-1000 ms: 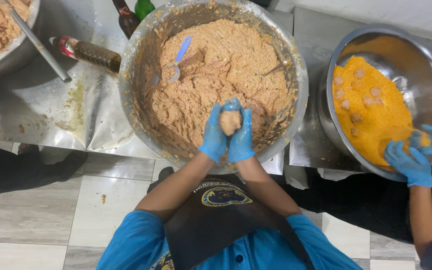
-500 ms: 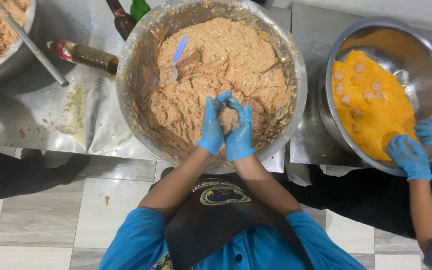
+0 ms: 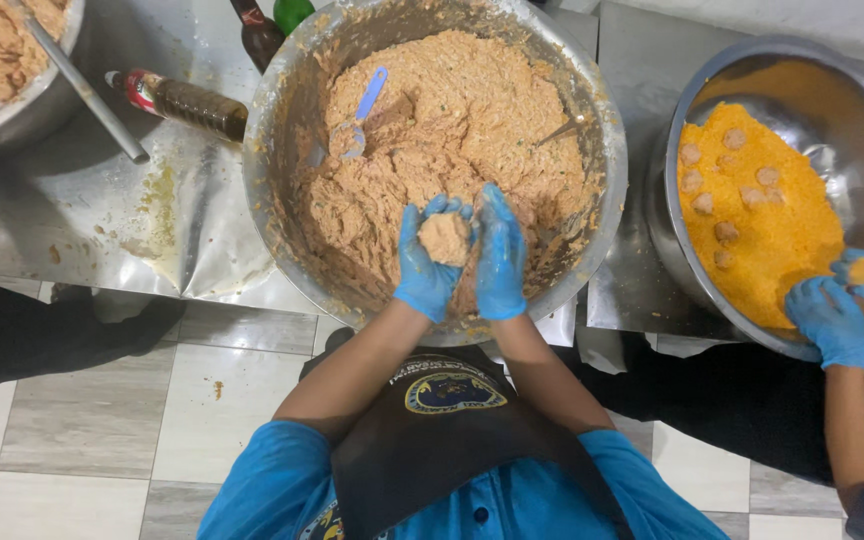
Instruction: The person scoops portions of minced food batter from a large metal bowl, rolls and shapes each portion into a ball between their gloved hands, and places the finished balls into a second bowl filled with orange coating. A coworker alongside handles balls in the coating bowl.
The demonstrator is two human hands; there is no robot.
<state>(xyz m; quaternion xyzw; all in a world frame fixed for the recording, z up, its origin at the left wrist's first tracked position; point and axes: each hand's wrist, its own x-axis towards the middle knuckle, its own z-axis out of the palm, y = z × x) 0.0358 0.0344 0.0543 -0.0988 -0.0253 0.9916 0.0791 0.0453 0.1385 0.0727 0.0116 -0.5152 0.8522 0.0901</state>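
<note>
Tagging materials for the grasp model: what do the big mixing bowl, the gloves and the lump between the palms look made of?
Large round silver mixing bowl: likely stainless steel, given its dull grey sheen and smeared reflections. Blue gloves on the left hand and right hand: thin, skin-tight, probably nitrile or latex; the pictures cannot settle which. Pale brown lump between them: soft, coarse, moist paste, the same grainy look as the mix in the bowl.

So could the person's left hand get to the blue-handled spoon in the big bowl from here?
Probably yes. The spoon lies uncovered on the mix, across the big bowl from the left hand, nothing between them. But both hands are cupping a ball of mix.
</note>
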